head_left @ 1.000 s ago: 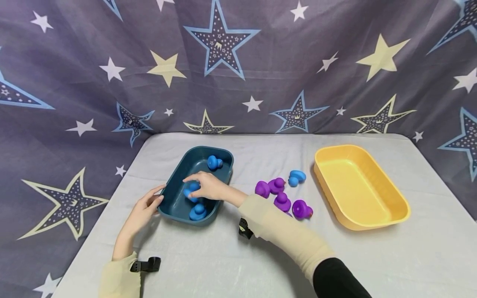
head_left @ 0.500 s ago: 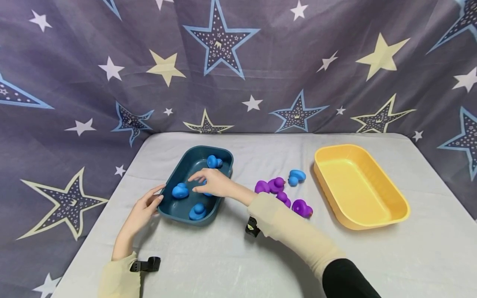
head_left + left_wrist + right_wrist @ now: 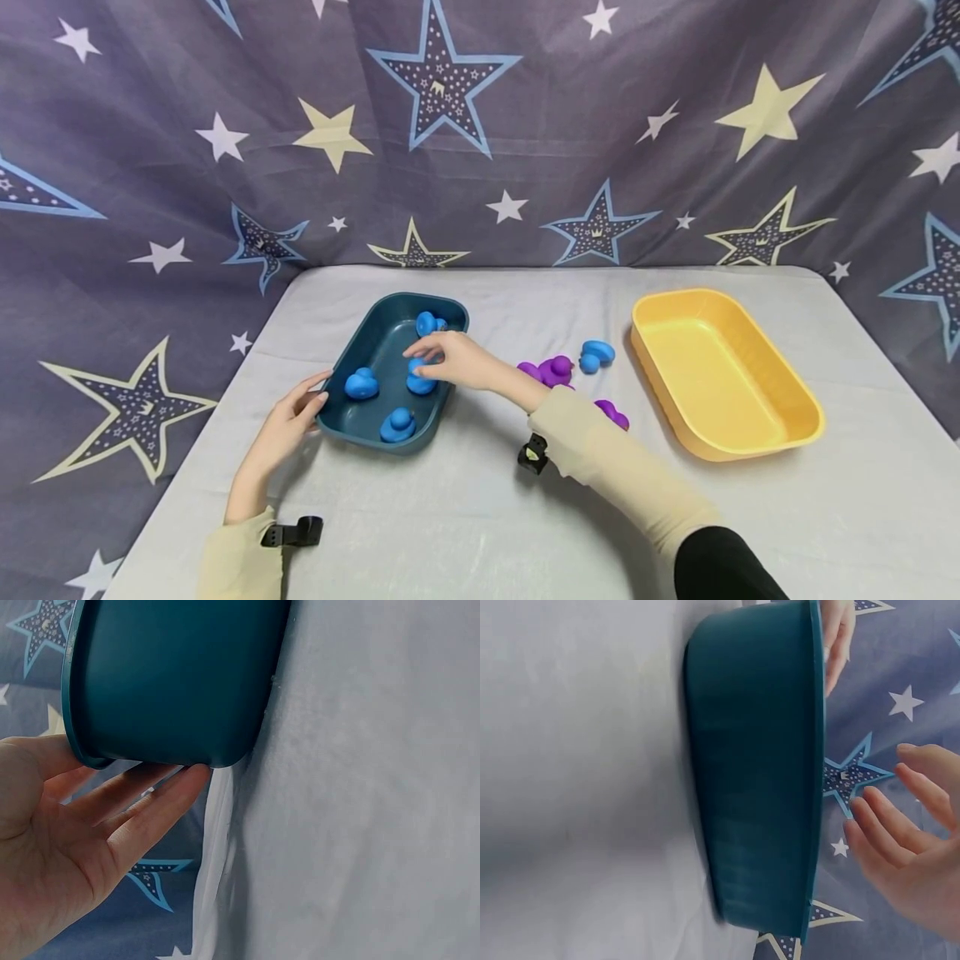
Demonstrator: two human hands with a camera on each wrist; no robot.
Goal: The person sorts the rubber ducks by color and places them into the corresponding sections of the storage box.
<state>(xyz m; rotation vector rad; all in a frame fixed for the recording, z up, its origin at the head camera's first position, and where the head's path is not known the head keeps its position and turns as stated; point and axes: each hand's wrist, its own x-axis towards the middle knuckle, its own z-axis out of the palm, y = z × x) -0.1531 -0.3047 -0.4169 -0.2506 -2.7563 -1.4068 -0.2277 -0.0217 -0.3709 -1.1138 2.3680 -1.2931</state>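
Note:
In the head view my left hand (image 3: 288, 425) holds the near-left side of a dark teal tub (image 3: 442, 408), thumb at the rim; the left wrist view shows its fingers (image 3: 161, 810) against the outer wall. Several blue rubber ducks lie inside, one at the left (image 3: 362, 384), one near the front (image 3: 398, 426) and one at the back (image 3: 427, 323). My right hand (image 3: 459, 360) hovers over the tub's right side with fingers parted and nothing held. Under its fingertips sits another blue duck (image 3: 420, 380), partly hidden. The right wrist view shows the right hand (image 3: 911, 840) above the rim.
On the grey-white tablecloth, right of the teal tub, lie several purple rubber ducks (image 3: 557, 371), partly covered by the right sleeve. A blue duck (image 3: 597, 355) lies beside them. Farther right stands a yellow tub (image 3: 720, 375). A starry curtain (image 3: 450, 192) hangs behind the table.
The right hand has let go of a blue duck at the tub's left and drawn back to the right, above the rim. My left hand keeps its place on the tub.

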